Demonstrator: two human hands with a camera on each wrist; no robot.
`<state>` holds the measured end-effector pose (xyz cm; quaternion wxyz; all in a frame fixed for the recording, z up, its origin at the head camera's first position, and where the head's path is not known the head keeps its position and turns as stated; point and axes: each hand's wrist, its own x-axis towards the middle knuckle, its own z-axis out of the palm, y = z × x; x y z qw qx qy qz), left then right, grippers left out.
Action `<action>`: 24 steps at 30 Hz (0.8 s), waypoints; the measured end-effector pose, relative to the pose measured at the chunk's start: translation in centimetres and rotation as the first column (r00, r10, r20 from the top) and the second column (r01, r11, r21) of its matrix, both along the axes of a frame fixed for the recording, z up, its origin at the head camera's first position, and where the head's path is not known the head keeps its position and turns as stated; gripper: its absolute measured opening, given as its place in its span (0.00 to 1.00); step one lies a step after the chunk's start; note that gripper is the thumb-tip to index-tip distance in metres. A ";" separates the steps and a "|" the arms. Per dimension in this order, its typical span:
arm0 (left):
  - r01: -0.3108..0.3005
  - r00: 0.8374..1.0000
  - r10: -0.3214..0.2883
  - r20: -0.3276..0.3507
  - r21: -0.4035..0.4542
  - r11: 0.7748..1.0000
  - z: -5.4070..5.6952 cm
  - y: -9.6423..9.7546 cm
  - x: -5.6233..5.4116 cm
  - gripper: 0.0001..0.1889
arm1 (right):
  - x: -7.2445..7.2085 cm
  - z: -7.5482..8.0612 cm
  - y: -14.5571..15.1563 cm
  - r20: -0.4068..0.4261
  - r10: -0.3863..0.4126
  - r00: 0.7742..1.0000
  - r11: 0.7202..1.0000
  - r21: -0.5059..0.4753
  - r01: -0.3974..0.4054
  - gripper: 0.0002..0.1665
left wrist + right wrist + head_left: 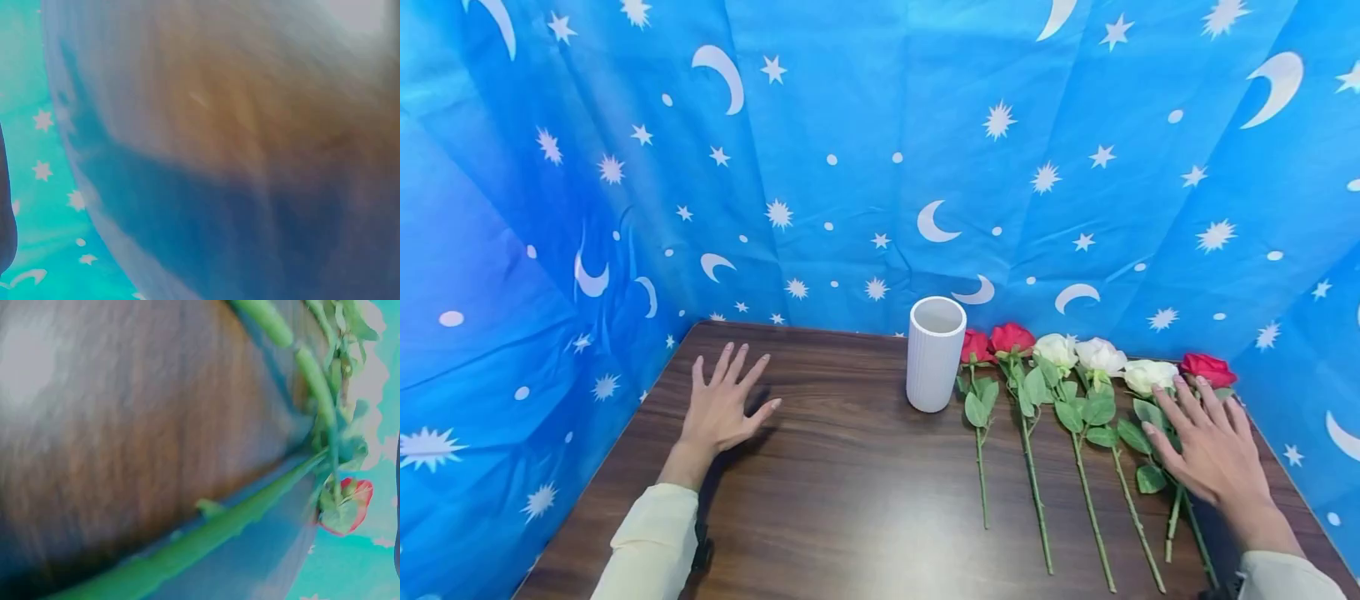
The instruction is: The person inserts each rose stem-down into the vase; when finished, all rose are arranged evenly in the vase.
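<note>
In the head view my left hand point(722, 412) is over the left side of the brown table, fingers spread and holding nothing. On the right, my right hand point(1213, 454) spreads its fingers over the rightmost roses, covering part of their leaves and stems. A red rose point(1207, 368) and a white rose point(1150, 377) show just beyond its fingertips. The right wrist view has a thick green stem point(187, 550) close up, with a red bloom point(350, 506) at the far end. Standing upright near the back is a white ribbed vase point(934, 367), apart from both hands.
More roses lie side by side between vase and right hand: two red ones point(1012, 338) and two white ones point(1101, 357), stems pointing toward me. A blue cloth point(850, 108) with moons and stars hangs behind and beside the wooden table point(835, 483).
</note>
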<state>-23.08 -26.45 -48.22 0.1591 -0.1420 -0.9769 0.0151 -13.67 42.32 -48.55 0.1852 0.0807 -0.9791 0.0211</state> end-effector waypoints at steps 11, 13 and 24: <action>0.085 0.974 -0.132 0.184 0.243 0.966 2.3 6.0 -0.7 0.40 | -0.6 1.8 -2.7 -0.067 0.025 0.997 0.999 -0.028 -0.027 0.29; 0.104 0.966 -0.168 0.194 0.303 0.947 2.8 7.6 -1.0 0.41 | -0.7 2.4 -3.4 -0.062 0.032 0.998 0.999 -0.032 -0.034 0.28; 0.037 0.879 -0.424 0.218 0.856 0.516 4.6 15.9 -1.0 0.34 | -1.5 4.6 -7.7 0.007 0.096 0.995 0.992 -0.088 -0.095 0.24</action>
